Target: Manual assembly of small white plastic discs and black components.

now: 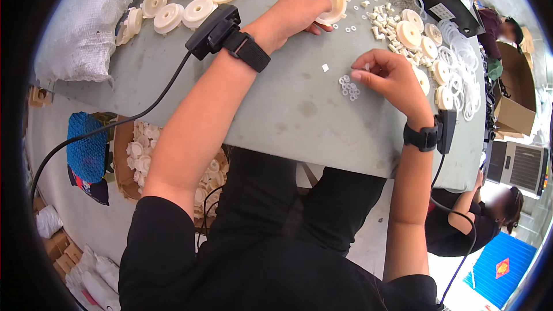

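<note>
- Head view: the left hand (299,14) lies on the grey tabletop (288,109) toward its far edge, fingers curled round a cream plastic wheel-shaped disc (331,3), which it grips by the rim with the thumb inside the hollow.
- The right hand (391,78) hovers nearer the right edge, its fingers drawn narrow in a pinch over a small cluster of tiny white plastic washers (349,88); whether a washer sits between the fingertips cannot be told.
- A small white square chip (325,68) lies alone on the tabletop, just left of the washers.
- Each wrist wears a black strap; a black boxy device (212,31) with a cable sits on the left one, a flatter black unit (445,131) on the right.
- A spread of more cream discs (190,0) covers the far left corner; a row of the same discs (429,52) runs along the right edge, next to a heap of thin white plastic rings (464,80).
- Short cream cylindrical pegs (385,23) lie in a pile between the held disc and the right-hand row.
- A white woven sack (86,23) rests at the left edge.
- Below the near edge, a brown cardboard box (135,161) holds more cream parts; a blue mesh-covered object (86,147) stands to its left.
- Beyond the right edge stands an open brown carton (512,103); lower down, a blue sheet bearing a red diamond-shaped label (503,268).
- Another person in black (461,224) sits at the lower right.
</note>
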A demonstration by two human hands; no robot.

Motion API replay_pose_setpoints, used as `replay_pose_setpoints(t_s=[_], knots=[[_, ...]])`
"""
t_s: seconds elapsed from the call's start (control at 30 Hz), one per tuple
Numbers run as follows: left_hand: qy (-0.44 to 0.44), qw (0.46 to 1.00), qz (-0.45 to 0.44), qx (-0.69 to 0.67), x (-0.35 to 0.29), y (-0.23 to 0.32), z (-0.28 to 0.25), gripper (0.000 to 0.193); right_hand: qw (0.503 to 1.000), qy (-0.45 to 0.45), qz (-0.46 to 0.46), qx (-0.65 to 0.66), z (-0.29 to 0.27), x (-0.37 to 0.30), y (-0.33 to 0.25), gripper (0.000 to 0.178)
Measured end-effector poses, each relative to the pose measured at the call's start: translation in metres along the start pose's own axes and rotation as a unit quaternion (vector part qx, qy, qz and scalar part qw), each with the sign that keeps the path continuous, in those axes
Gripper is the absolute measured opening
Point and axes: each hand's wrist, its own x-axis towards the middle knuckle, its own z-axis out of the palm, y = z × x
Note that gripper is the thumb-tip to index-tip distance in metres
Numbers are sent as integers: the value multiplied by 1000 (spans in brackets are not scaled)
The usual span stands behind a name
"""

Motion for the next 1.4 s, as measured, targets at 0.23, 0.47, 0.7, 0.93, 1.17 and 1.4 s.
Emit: replay_pose_setpoints(t_s=[0.23,0.47,0.7,0.93,1.17,1.4], knots=[[47,999,22,-2,3,-6,-6,37,988,140,56,37,-7,-1,9,12],[135,988,69,-2,8,-4,-10,38,944,308,24,118,-38,-3,29,16],[126,986,106,-23,11,-13,-11,28,892,422,49,150,-79,-22,45,23],[155,970,126,138,19,-31,-8,33,947,314,56,-29,-89,36,45,20],[139,978,83,128,17,-22,-8,36,941,230,39,-247,-84,132,54,28],[151,968,85,180,11,-15,-8,38,890,216,117,-384,-80,154,53,25]])
